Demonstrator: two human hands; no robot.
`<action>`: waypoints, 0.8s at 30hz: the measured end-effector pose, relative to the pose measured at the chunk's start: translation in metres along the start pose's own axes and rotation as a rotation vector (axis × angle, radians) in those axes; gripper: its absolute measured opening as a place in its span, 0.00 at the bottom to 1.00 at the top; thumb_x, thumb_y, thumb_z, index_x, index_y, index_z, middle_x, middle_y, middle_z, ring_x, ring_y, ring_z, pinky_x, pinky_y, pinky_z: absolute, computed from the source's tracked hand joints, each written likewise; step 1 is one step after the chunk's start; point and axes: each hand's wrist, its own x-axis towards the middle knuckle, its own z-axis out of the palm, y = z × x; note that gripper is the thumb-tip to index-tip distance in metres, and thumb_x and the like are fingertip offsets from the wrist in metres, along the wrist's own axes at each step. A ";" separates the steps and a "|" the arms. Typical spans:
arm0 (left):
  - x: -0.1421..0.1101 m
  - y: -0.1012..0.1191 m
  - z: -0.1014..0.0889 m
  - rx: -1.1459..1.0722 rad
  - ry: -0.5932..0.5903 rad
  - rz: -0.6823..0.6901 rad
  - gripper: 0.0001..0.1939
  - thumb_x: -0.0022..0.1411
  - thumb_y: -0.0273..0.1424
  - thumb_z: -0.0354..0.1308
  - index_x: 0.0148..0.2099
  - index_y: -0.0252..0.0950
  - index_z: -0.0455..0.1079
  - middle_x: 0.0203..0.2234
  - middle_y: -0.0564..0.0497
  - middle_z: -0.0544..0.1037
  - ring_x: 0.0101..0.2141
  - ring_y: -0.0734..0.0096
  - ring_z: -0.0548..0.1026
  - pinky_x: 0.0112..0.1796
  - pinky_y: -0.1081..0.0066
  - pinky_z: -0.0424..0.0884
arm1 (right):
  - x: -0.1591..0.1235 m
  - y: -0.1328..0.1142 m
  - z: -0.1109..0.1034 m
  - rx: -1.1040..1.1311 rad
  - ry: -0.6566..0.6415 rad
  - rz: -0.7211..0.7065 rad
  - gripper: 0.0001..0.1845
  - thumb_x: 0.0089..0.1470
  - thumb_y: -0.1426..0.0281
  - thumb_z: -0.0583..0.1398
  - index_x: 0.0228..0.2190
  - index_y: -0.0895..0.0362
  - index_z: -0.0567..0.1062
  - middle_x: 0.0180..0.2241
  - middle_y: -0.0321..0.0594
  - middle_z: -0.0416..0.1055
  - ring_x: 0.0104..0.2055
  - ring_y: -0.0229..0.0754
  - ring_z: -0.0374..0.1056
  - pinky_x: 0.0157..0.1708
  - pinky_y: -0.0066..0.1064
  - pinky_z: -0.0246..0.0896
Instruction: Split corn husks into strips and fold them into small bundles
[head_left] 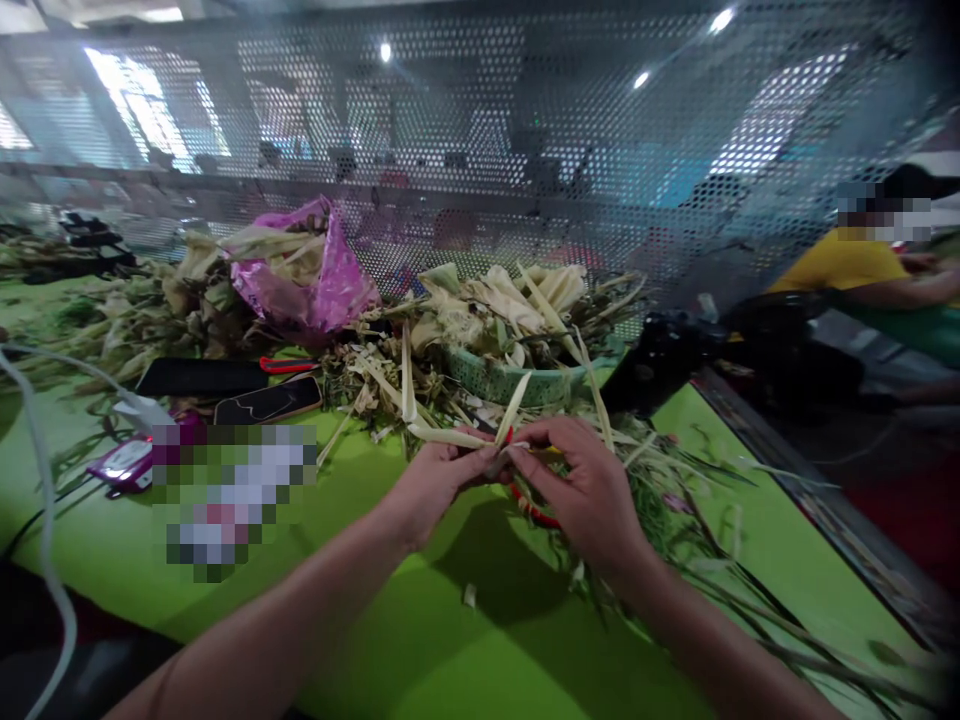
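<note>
Pale dried husk strips (450, 436) stick out between my two hands, which meet above the green table. My left hand (442, 480) is closed, with thumb and fingers pinching the strips from the left. My right hand (589, 490) is closed too, its thumb and fingertips pressed on the same strips at the right. One strip end (514, 408) stands up above the fingertips. A red curved band (534, 508) with pale bits on it shows below my right hand; part of it is hidden behind the fingers.
Behind my hands stands a green basket (510, 380) heaped with dried husks. A pink plastic bag (307, 290) of husks, a dark phone-like slab (268, 400), a red-handled tool (289, 366) and a purple device (131, 465) lie leftward. Stalks (720, 560) litter the right; a person in yellow (844, 262) sits beyond.
</note>
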 end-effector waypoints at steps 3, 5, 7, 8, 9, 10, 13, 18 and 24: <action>-0.001 -0.001 0.000 0.024 0.021 -0.022 0.12 0.52 0.33 0.66 0.38 0.31 0.72 0.32 0.49 0.77 0.34 0.74 0.73 0.43 0.70 0.67 | -0.001 0.002 0.002 0.089 -0.033 0.124 0.06 0.55 0.67 0.59 0.29 0.55 0.73 0.28 0.37 0.71 0.33 0.42 0.67 0.34 0.33 0.60; -0.001 -0.002 -0.001 0.063 0.063 -0.012 0.13 0.50 0.31 0.67 0.37 0.32 0.71 0.30 0.51 0.76 0.34 0.74 0.72 0.41 0.71 0.67 | -0.002 0.003 0.003 0.145 -0.074 0.181 0.07 0.55 0.65 0.58 0.30 0.55 0.72 0.29 0.37 0.71 0.32 0.42 0.67 0.33 0.32 0.61; 0.000 -0.002 -0.001 0.090 0.109 0.009 0.12 0.49 0.29 0.67 0.36 0.32 0.70 0.29 0.52 0.75 0.32 0.75 0.71 0.39 0.71 0.66 | -0.003 0.003 0.002 0.205 -0.117 0.231 0.08 0.56 0.63 0.59 0.33 0.55 0.72 0.30 0.38 0.72 0.32 0.41 0.68 0.33 0.32 0.62; 0.001 -0.002 -0.002 0.098 0.136 0.020 0.10 0.50 0.29 0.66 0.35 0.32 0.70 0.29 0.52 0.75 0.32 0.76 0.71 0.38 0.72 0.66 | -0.003 0.003 0.001 0.234 -0.133 0.255 0.09 0.55 0.63 0.59 0.35 0.55 0.72 0.30 0.38 0.73 0.32 0.41 0.69 0.33 0.32 0.63; 0.002 -0.001 -0.002 0.106 0.163 0.027 0.09 0.51 0.29 0.65 0.34 0.32 0.70 0.28 0.52 0.74 0.31 0.76 0.71 0.38 0.71 0.66 | -0.003 0.002 0.000 0.260 -0.147 0.272 0.11 0.55 0.63 0.59 0.38 0.55 0.71 0.31 0.38 0.73 0.32 0.42 0.70 0.32 0.31 0.64; 0.002 -0.001 -0.002 0.112 0.193 0.031 0.08 0.51 0.29 0.64 0.33 0.32 0.70 0.28 0.52 0.74 0.31 0.76 0.71 0.38 0.71 0.66 | -0.002 0.001 -0.002 0.278 -0.157 0.279 0.13 0.54 0.63 0.60 0.40 0.55 0.71 0.31 0.39 0.74 0.33 0.42 0.70 0.32 0.31 0.64; 0.003 0.003 -0.002 0.138 0.271 0.013 0.07 0.51 0.27 0.63 0.33 0.31 0.69 0.28 0.51 0.73 0.31 0.75 0.71 0.37 0.71 0.66 | 0.000 -0.004 -0.007 0.289 -0.185 0.225 0.12 0.53 0.66 0.61 0.40 0.55 0.72 0.33 0.39 0.74 0.35 0.42 0.71 0.34 0.31 0.66; 0.002 0.005 -0.001 0.358 0.270 0.022 0.05 0.53 0.29 0.59 0.31 0.32 0.68 0.23 0.54 0.70 0.25 0.77 0.66 0.29 0.74 0.62 | 0.000 -0.011 -0.008 0.327 -0.302 0.068 0.10 0.51 0.72 0.61 0.38 0.53 0.75 0.39 0.39 0.75 0.42 0.43 0.72 0.43 0.33 0.66; 0.002 -0.002 -0.002 0.619 0.076 0.098 0.03 0.54 0.27 0.55 0.31 0.33 0.68 0.24 0.54 0.67 0.27 0.75 0.63 0.30 0.74 0.60 | -0.006 -0.003 0.000 0.263 -0.182 0.111 0.10 0.54 0.71 0.59 0.37 0.53 0.78 0.35 0.38 0.77 0.38 0.43 0.73 0.38 0.32 0.65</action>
